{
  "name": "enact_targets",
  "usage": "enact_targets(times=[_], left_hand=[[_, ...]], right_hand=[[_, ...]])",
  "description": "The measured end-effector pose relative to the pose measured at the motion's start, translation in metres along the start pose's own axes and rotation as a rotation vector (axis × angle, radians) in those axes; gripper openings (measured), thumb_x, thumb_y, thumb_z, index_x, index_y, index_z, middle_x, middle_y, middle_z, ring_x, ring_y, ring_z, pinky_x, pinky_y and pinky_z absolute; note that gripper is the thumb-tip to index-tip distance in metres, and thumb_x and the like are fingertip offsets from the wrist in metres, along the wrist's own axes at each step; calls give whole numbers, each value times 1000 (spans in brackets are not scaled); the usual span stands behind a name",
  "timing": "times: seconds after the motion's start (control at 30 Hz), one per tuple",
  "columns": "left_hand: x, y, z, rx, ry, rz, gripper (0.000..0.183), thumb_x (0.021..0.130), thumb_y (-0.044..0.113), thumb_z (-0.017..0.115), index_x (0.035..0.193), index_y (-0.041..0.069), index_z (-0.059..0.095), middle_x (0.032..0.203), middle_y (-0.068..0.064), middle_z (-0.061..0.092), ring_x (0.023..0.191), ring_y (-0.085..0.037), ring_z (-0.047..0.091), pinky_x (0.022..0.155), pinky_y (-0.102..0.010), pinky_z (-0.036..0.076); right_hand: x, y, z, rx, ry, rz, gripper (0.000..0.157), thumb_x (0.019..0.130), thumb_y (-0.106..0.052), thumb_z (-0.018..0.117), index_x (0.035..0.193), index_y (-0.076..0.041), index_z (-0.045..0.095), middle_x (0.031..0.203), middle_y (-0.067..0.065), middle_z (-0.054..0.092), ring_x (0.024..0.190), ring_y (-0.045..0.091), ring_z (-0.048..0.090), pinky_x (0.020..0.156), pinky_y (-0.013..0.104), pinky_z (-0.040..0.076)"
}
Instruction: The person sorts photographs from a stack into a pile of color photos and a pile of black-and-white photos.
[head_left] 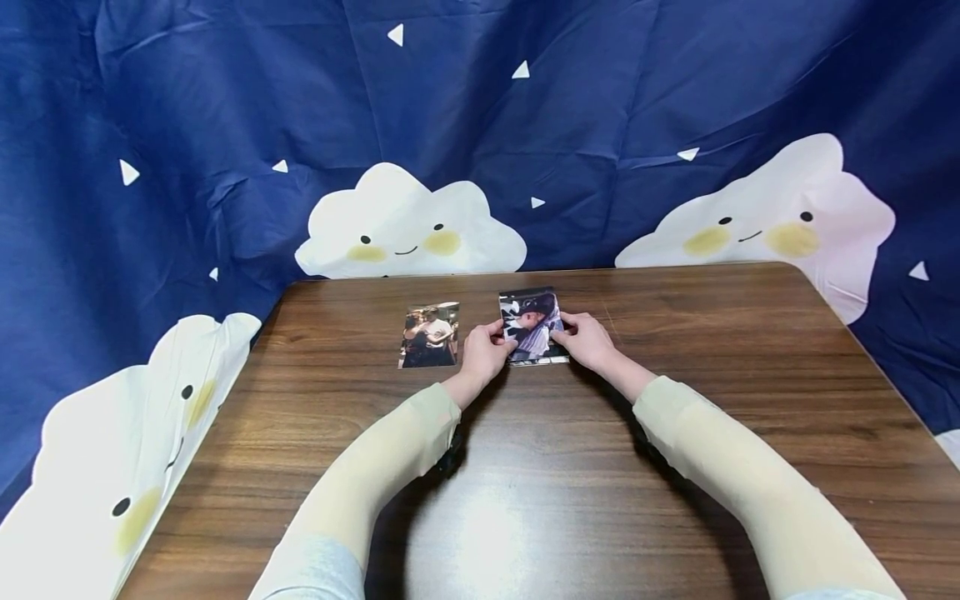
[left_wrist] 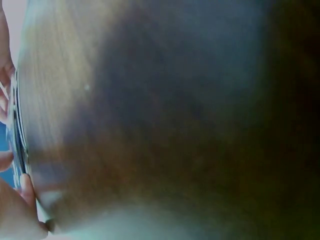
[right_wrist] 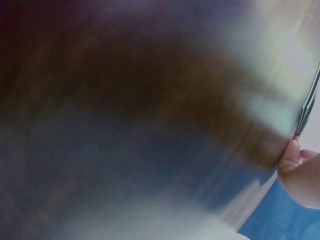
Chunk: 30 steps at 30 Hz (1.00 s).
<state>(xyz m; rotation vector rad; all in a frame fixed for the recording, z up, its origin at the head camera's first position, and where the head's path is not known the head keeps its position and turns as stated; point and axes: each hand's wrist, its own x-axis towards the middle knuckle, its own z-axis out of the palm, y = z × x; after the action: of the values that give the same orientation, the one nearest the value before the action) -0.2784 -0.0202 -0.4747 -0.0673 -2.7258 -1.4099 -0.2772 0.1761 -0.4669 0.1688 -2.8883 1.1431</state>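
Note:
Both hands hold a small stack of photo prints near the table's far edge. The top print shows a dark hat and purple-grey cloth. My left hand pinches the stack's left edge, thumb on top. On the right edge, my right hand grips it the same way. In the left wrist view the stack's thin edges show several layers beside the left hand. The right wrist view catches the right hand at the stack's edge. Left of the stack lies another photo print of people.
The brown wood-grain table has rounded far corners. Behind it hangs a dark blue curtain with white clouds and small triangles. Light glares off the table's front middle.

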Motion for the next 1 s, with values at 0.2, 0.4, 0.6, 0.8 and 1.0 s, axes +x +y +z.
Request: enact_targets(times=[0.2, 0.4, 0.6, 0.8, 1.0], left_hand=[[1, 1, -1, 21, 56, 31, 43, 82, 8, 77, 123, 2, 66, 92, -10, 68, 85, -19, 64, 79, -28, 48], [3, -3, 1, -113, 53, 15, 40, 81, 5, 75, 120, 1, 68, 80, -5, 70, 72, -14, 63, 74, -28, 49], [4, -7, 2, -145, 55, 37, 40, 80, 8, 75, 119, 4, 69, 69, 2, 64, 66, -9, 59, 73, -27, 47], [3, -2, 1, -89, 51, 3, 40, 82, 5, 74, 122, 4, 68, 72, -1, 64, 68, -8, 55, 72, -27, 45], [2, 0, 0, -75, 48, 3, 38, 85, 8, 74, 122, 5, 68, 74, 1, 65, 66, -3, 53, 68, -23, 44]], right_hand=[[1, 0, -1, 4, 23, -11, 47, 91, -20, 64, 133, 1, 56, 121, 28, 60, 110, 39, 57, 91, 50, 42], [2, 3, 0, 59, 74, -44, 43, 87, -13, 68, 127, 4, 61, 92, 16, 66, 85, 29, 60, 77, 40, 44], [5, 6, -1, 150, 70, -1, 47, 86, -8, 72, 129, 4, 59, 75, 6, 62, 75, 20, 55, 77, 34, 42], [5, 7, -2, 162, 52, 35, 49, 86, -8, 73, 130, 5, 57, 79, 12, 67, 81, 27, 60, 85, 41, 44], [4, 5, -3, 159, 44, 36, 49, 87, -8, 72, 131, 4, 56, 82, 15, 69, 83, 27, 63, 88, 42, 44]])
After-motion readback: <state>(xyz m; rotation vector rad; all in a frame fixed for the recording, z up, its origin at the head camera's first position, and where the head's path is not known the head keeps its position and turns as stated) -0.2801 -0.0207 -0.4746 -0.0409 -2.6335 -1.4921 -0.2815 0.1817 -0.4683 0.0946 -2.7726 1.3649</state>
